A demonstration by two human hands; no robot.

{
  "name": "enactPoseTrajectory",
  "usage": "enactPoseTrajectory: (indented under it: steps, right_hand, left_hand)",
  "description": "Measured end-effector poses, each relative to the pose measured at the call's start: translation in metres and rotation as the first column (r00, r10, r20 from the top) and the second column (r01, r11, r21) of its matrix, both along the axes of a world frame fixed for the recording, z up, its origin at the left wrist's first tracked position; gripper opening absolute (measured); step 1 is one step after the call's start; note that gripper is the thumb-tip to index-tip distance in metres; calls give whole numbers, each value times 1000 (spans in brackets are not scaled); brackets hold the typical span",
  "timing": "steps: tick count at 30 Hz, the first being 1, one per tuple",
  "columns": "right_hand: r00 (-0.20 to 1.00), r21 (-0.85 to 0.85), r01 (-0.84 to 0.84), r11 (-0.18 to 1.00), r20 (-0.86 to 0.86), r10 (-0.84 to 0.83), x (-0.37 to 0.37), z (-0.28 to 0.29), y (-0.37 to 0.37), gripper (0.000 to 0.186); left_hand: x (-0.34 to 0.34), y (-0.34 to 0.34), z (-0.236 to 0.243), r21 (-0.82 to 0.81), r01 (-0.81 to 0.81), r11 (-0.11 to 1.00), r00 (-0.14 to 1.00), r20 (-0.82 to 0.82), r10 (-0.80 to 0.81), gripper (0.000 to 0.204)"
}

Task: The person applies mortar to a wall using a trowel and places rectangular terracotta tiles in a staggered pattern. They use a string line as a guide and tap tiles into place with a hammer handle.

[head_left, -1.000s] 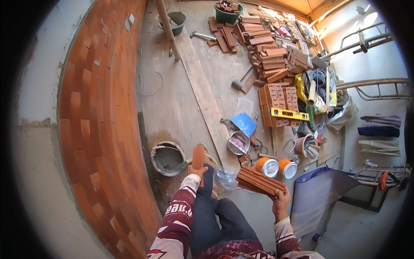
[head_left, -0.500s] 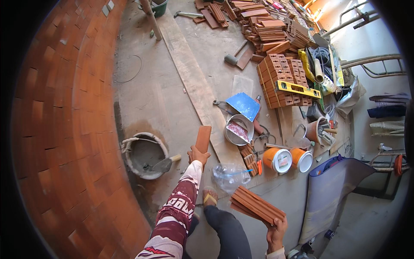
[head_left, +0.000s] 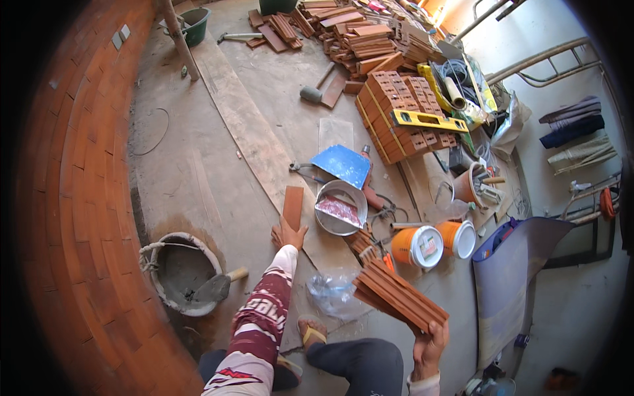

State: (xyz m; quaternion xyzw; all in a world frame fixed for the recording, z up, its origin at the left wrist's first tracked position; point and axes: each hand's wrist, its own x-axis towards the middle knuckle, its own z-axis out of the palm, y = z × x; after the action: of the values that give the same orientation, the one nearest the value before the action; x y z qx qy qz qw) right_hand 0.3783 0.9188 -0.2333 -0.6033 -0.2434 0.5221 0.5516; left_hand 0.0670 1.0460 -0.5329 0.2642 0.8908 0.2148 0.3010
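Note:
My left hand reaches forward over the floor, gripping the near end of a single thin orange brick tile. That tile points away from me, close beside a pale bucket with a red-and-white patch inside. At lower right, my right hand grasps the near end of a stack of several grooved brick tiles, slightly fanned. The stack is held up above the floor, partly hiding loose tiles below. To the left of my left arm sits a mortar bucket with a trowel resting across its rim.
A brick-faced wall curves along the left. Orange-and-white tubs, a clear plastic bag and a blue dustpan lie ahead. Strapped bricks bear a yellow level. Tile piles lie beyond; a rolled mat stands right.
The view has turned, shifting the floor objects leftward. My left hand with its tile has moved a little forward, nearer the pale bucket. My right hand still holds the tile stack.

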Motion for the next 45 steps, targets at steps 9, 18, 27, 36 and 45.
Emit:
enactPoseTrajectory:
  steps: [9, 18, 27, 36, 45]
  right_hand:
    - [862, -192, -481, 856, 76, 501, -53, 84, 27, 68]
    - [273, -426, -879, 215, -79, 959, -159, 231, -2, 68]
    - [237, -285, -950, 125, -401, 885, -172, 224, -77, 95]
    - [74, -312, -944, -103, -506, 859, -169, 157, -91, 87]
    - [343, -549, -824, 138, -291, 893, -189, 110, 36, 62]
  left_hand:
    - [-5, -122, 308, 526, 727, 442, 594, -159, -789, 100]
    - [-51, -272, 433, 401, 322, 857, -123, 916, -383, 85]
    - [3, -398, 474, 49, -335, 941, 1, 999, -52, 60]
    - [79, -383, 459, -60, -780, 623, 109, 967, 230, 51]
    - [243, -457, 568, -188, 368, 911, 785, 588, -196, 49]
